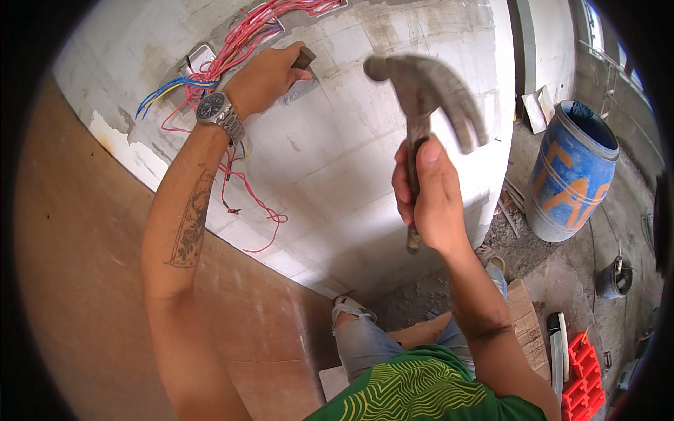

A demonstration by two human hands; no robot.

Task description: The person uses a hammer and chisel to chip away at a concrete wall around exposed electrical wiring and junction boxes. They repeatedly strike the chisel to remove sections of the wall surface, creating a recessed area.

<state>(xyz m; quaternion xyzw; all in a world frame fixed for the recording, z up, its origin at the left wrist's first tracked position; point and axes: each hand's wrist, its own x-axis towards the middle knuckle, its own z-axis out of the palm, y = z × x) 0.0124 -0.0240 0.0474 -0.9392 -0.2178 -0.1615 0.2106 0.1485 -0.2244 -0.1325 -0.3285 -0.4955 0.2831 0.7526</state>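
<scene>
My left hand (260, 79) grips a short metal tool, seemingly a chisel, against the block wall (326, 142). Its blunt struck end (304, 59) sticks out above my fingers; the working end is hidden. A rough grey cut patch (301, 90) lies just below that hand. My right hand (434, 194) holds a claw hammer (418, 84) by its handle, lifted away from the wall and to the right of the chisel. The hammer head is blurred. Red wires (231, 50) and blue wires (171, 87) come out around a white electrical box (200, 53) beside my left wrist.
Loose red wires (258, 202) dangle down the wall. A brown board (84, 237) borders it on the left. To the right stand a blue barrel (571, 176) bearing painted writing and a small bucket (608, 284). Cardboard (528, 326) and red plastic boxes (584, 376) lie low right.
</scene>
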